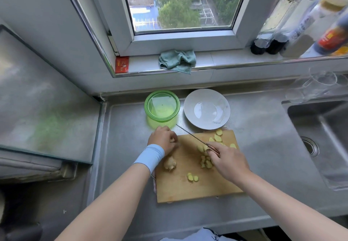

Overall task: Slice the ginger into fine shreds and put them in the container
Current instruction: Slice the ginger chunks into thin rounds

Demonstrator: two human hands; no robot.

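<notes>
Steel counter (263, 146), right hand (228, 162) gripping knife (192, 136), blade pointing far-left toward container (162, 109), left hand (162, 138) curled, contents unclear.

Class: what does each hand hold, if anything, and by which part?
The right hand grips the knife by its handle. The left hand curls at the cutting board's corner; whether it holds anything cannot be told.
</notes>
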